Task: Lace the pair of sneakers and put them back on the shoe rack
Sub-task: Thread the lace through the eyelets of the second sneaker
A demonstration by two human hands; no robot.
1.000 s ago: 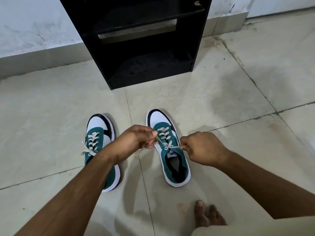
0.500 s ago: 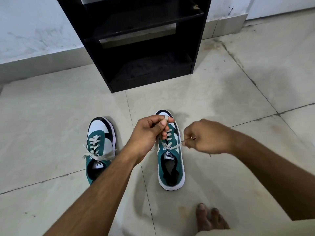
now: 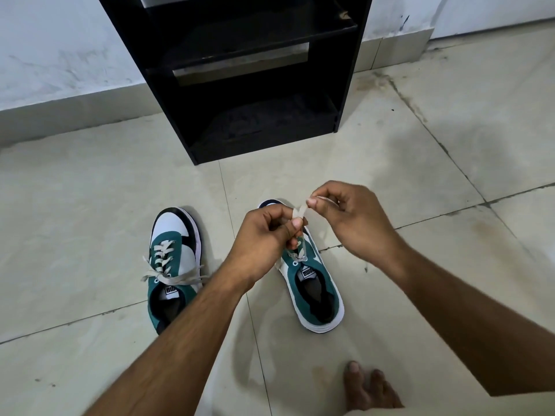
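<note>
Head view. Two green, white and black canvas sneakers stand on the pale tiled floor (image 3: 90,211). Left hand (image 3: 264,238) and right hand (image 3: 348,217) each pinch the flat cream lace (image 3: 298,212) of the right sneaker (image 3: 315,283), directly beneath the pinch; its toe is hidden by the hands. Left of the grip, the left sneaker (image 3: 172,265) is laced, ends untied, heel covered by the forearm. Beyond the grip: one black shoe rack (image 3: 351,85), top cut off. One bare foot (image 3: 366,388), partly cropped.
</note>
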